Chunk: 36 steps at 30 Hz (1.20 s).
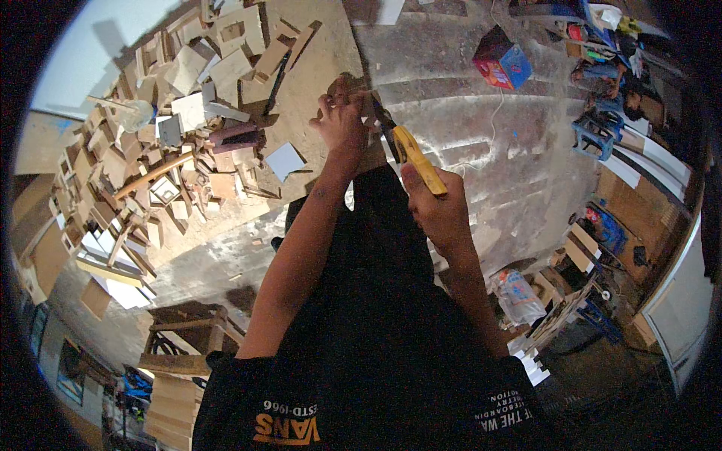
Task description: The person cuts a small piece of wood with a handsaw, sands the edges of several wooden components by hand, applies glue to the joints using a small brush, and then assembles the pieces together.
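My right hand point(439, 203) is closed round the yellow handle of a handsaw point(412, 154). Its dark blade points away from me, up to the edge of the worktable point(331, 56), close beside the fingers of my left hand point(343, 124). That left hand bears down at the table's edge with bent fingers, apparently gripping something small; shadow and the hand itself hide what it is. Left of it, a pale square piece point(285, 161) lies on the tabletop.
Wooden offcuts point(113, 161) are heaped over the table's left side, with a wooden stick point(154, 175) among them. A red and blue box point(502, 60) stands on the concrete floor point(444, 83). At right are a blue stool point(594, 137) and a plastic bag point(519, 297); a wooden frame point(184, 338) stands lower left.
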### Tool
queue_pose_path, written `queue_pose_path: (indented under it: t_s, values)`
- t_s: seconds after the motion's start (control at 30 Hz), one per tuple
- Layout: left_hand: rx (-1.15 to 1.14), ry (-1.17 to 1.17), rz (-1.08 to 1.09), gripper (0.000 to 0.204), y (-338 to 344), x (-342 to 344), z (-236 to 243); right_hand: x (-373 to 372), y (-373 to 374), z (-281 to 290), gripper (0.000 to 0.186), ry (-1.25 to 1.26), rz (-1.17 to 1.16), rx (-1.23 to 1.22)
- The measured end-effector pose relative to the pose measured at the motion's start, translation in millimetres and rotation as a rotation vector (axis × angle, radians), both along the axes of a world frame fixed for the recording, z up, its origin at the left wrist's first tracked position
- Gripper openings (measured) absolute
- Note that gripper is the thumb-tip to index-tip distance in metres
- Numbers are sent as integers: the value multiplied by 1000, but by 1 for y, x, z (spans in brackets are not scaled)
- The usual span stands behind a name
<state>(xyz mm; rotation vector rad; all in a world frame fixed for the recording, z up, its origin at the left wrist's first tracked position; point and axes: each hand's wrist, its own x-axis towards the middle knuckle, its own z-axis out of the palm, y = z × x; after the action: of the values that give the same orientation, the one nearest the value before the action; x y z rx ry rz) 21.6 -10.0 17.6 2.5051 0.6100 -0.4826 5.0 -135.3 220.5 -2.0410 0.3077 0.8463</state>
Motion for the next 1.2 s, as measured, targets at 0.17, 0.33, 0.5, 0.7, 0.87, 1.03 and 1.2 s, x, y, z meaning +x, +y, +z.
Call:
queue_pose_path:
  t_s: [0.17, 0.33, 0.5, 0.7, 0.87, 1.03, 1.2]
  values:
    - [38, -33, 4, 64, -1, -4, -1, -1, -3, -1, 41, 21, 19, 32]
    - [28, -74, 17, 68, -1, -2, 6, -8, 3, 19, 40, -50, 69, -43]
    - [18, -46, 22, 68, 4, 2, 3, -20, -17, 33, 43, -124, 88, -155]
    - [-10, -92, 41, 64, 0, -2, 10, -18, -2, 2, 46, -172, 77, -122]
    - [-9, -80, 25, 62, -2, -3, 11, -13, -2, -4, 42, -119, 3, -99]
    - [46, -109, 33, 64, -2, -1, 5, -28, -19, 18, 41, -90, 40, -61]
    - [11, -74, 9, 64, -1, -2, 10, -7, -12, -8, 40, -41, -7, -93]
